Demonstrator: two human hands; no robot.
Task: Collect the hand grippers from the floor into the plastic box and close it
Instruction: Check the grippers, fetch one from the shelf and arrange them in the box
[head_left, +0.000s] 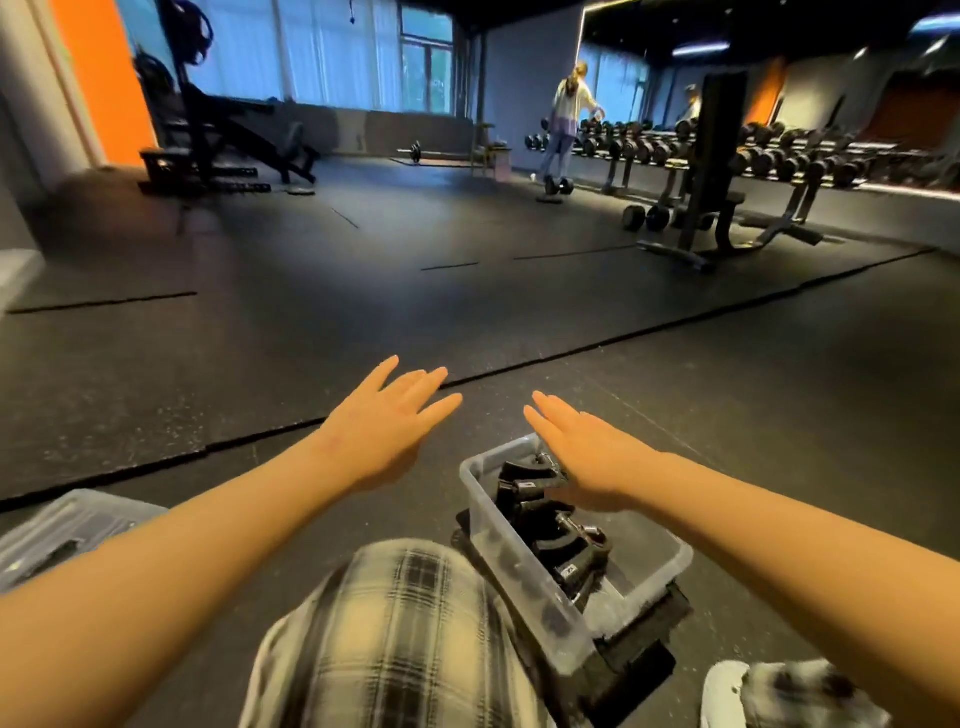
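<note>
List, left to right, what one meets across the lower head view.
Translucent plastic lid → left hand → clear plastic box holding black hand grippers → white-and-grey shoe. Right hand overlaps the box, so omitted.

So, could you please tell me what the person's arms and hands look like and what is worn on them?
The bare left hand and bare right hand carry no gloves, rings, watch or bands. The left forearm and right forearm are uncovered, with no sleeve in view. Cream-and-black checked fabric covers the knee below them.
</note>
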